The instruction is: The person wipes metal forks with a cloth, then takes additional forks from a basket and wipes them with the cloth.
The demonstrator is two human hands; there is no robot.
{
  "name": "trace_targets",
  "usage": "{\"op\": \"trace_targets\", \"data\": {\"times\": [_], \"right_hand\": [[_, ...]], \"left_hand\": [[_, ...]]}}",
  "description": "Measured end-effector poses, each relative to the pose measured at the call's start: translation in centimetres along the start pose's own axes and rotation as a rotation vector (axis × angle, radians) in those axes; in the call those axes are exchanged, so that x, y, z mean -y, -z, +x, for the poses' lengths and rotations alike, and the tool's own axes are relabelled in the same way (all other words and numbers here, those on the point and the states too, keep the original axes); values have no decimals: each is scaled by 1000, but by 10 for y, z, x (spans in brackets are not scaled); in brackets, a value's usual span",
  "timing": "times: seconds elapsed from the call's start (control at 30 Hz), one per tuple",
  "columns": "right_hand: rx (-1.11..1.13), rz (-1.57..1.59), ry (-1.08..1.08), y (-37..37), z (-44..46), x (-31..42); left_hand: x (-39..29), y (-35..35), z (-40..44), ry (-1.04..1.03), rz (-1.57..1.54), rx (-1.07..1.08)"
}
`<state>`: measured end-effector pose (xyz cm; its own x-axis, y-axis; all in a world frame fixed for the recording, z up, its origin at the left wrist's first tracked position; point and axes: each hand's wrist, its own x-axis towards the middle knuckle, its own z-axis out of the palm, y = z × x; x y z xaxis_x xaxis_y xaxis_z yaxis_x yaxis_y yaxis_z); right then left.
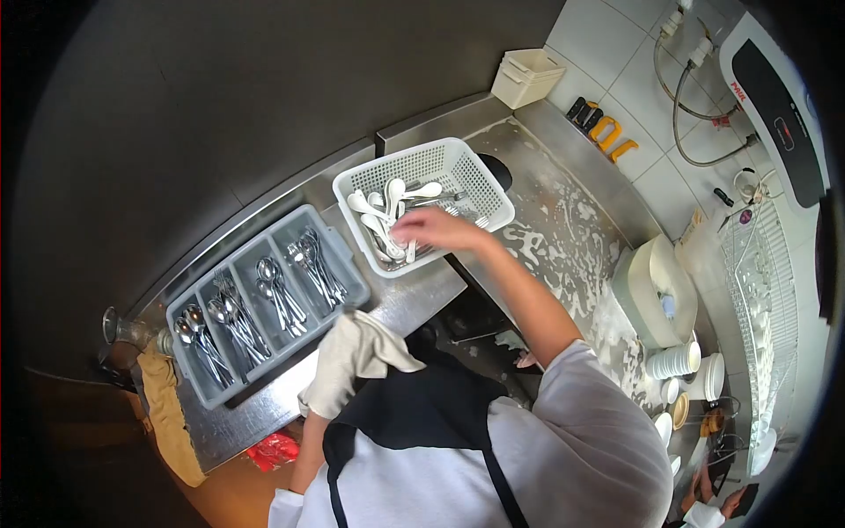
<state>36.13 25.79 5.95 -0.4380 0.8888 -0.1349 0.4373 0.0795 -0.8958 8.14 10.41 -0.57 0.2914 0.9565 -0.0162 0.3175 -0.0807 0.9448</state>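
My right hand [436, 229] is over the near side of a white perforated basket [480, 180]. Its fingers are bent together and slightly blurred among white soup spoons [394, 194]; what they grip is hidden. Several metal forks [453, 197] lie in the basket with the spoons. A cream cloth [356, 352] is in my left hand and covers it completely, fingers included. That hand is at the near edge of a grey cutlery tray [359, 295], whose compartments hold metal spoons [195, 330] and forks [317, 264].
The basket and tray stand on a steel counter [422, 299] along a wall. Foamy water lies on the steel surface [563, 238] at right. Cream bins [525, 79] occupy the far corner. Stacked cups [673, 361] stand at right. Another person's hands [731, 502] show lower right.
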Motion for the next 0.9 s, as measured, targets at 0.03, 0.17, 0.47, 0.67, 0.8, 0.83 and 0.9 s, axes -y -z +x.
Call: {"op": "trace_targets", "data": {"times": [0.03,0.17,0.47,0.67,0.8,0.83,0.9], "right_hand": [[-152,-276,-40,21,7,-37],[-352,-946,-502,83,23,-189],[-464,-686,156,153,8,-111],[-177,-284,257,139,12,-2],[177,-64,287,80,40,-5],[175,21,211,77,45,-11],[177,190,55,72,57,-28]], "left_hand": [[-3,6,0,127,-416,-12],[-67,16,9,102,108,-254],[-33,-20,45,152,97,-192],[18,-62,97,262,59,-198],[-45,-84,134,421,-1302,-253],[-79,-91,136,440,-1359,-263],[-66,-98,143,585,-1273,-324]]}}
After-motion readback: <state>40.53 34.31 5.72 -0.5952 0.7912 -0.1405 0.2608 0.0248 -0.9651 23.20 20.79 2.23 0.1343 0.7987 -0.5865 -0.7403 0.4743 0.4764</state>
